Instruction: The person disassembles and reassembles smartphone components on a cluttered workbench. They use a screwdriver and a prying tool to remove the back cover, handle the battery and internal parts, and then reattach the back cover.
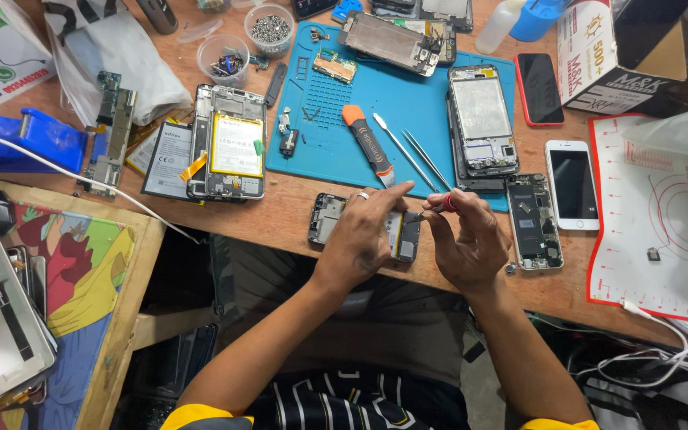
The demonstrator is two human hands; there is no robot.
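My left hand [365, 233] rests on an opened phone [326, 216] lying near the front edge of the wooden table, its fingers pressing down on the phone's inner parts. My right hand [467, 239] grips a small screwdriver with a red collar [442, 205], its tip pointing left toward the phone's right end beside my left fingertips. Most of the phone's middle is hidden under my left hand.
A blue work mat [336, 151] lies behind with an orange-handled tool [366, 143], tweezers [424, 158] and an opened phone [482, 119]. Another opened phone with a yellow battery [229, 143] lies left. A white phone [572, 183], a red-backed phone [538, 87] and screw cups [269, 29] stand around.
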